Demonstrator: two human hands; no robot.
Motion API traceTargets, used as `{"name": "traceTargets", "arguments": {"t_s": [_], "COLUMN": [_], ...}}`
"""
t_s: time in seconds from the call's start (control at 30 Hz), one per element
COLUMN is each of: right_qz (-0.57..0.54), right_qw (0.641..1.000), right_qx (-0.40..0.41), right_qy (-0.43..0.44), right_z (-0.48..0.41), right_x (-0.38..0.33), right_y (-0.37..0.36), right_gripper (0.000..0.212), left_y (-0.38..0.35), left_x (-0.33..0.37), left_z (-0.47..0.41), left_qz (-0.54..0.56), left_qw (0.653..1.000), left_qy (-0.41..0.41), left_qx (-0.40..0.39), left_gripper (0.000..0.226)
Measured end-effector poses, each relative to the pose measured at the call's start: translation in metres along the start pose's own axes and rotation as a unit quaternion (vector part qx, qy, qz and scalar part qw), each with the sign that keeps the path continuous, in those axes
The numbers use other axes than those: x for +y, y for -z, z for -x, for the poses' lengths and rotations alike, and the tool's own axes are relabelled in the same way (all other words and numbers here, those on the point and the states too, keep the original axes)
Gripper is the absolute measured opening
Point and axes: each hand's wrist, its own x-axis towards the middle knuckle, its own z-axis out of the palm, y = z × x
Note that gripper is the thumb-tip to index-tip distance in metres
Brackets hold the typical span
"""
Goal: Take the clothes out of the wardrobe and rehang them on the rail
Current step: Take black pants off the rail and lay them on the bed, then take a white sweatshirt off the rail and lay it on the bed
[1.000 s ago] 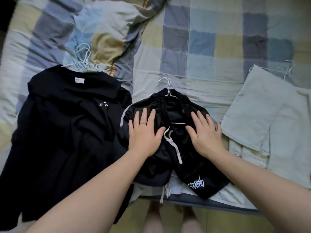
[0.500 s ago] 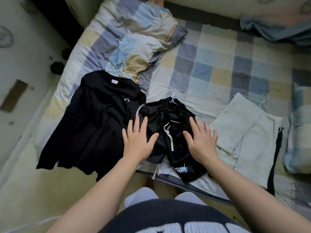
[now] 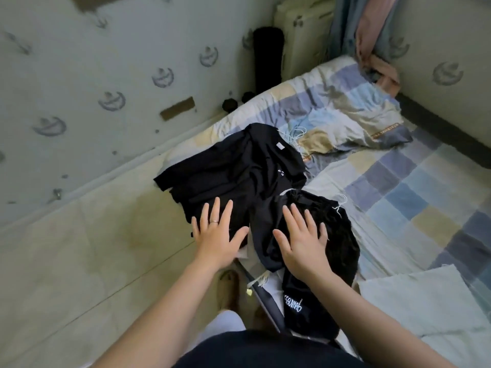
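**Standing over clothes laid on the bed, rail not yet reached**

We stand at the edge of the bed (image 3: 398,197), whose checked cover carries three garments. We judge the taking-out done for these pieces. All the rehanging is left, and neither rail nor wardrobe shows in our view.

The black shirt (image 3: 239,166) lies rumpled near the bed's left edge. A pale garment (image 3: 425,301) lies flat at the lower right, well apart from our hands. Between them the black shorts (image 3: 337,235) lie bunched, touching the shirt.

Our left hand (image 3: 218,235) is spread over the lower part of the shirt, and our right hand (image 3: 303,243) is spread likewise over the shorts. The fingers are straight and apart, gripping nothing. Whether the palms press the cloth or hover just above it, we cannot tell.

A white hanger hook (image 3: 297,134) pokes out at the shirt's collar and a second hook (image 3: 341,204) at the shorts' waistband. Both lie beyond our fingertips, so we judge each garment could be lifted by its hook.
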Motion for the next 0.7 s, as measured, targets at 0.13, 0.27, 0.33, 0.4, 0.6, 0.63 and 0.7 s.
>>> {"name": "traceTargets", "arguments": {"t_s": [0.13, 0.27, 0.33, 0.4, 0.6, 0.63, 0.7], "right_qz": [0.02, 0.043, 0.045, 0.054, 0.063, 0.066, 0.067], "right_qw": [0.994, 0.974, 0.958, 0.938, 0.851, 0.833, 0.796], "right_qx": [-0.028, -0.061, -0.081, -0.098, -0.147, -0.151, -0.157], "right_qy": [0.1, 0.213, 0.27, 0.328, 0.501, 0.529, 0.58], "right_z": [0.001, 0.011, 0.02, 0.032, 0.111, 0.129, 0.167], "right_x": [-0.047, -0.107, -0.142, -0.179, -0.288, -0.307, -0.343], "right_y": [-0.013, -0.032, -0.043, -0.057, -0.099, -0.106, -0.12], "right_gripper": [0.066, 0.068, 0.073, 0.07, 0.071, 0.073, 0.072], "left_y": [0.023, 0.046, 0.056, 0.067, 0.088, 0.091, 0.099], "left_x": [-0.041, -0.084, -0.109, -0.135, -0.207, -0.218, -0.239], "left_z": [0.042, 0.09, 0.115, 0.145, 0.274, 0.299, 0.351], "left_qz": [-0.003, 0.009, 0.012, 0.016, 0.027, 0.026, 0.02], "left_qw": [0.995, 0.979, 0.967, 0.95, 0.894, 0.882, 0.856], "left_qy": [0.085, 0.171, 0.214, 0.26, 0.366, 0.383, 0.416], "left_qx": [0.054, 0.11, 0.14, 0.169, 0.257, 0.273, 0.306], "left_gripper": [0.075, 0.076, 0.077, 0.077, 0.083, 0.083, 0.08]}}
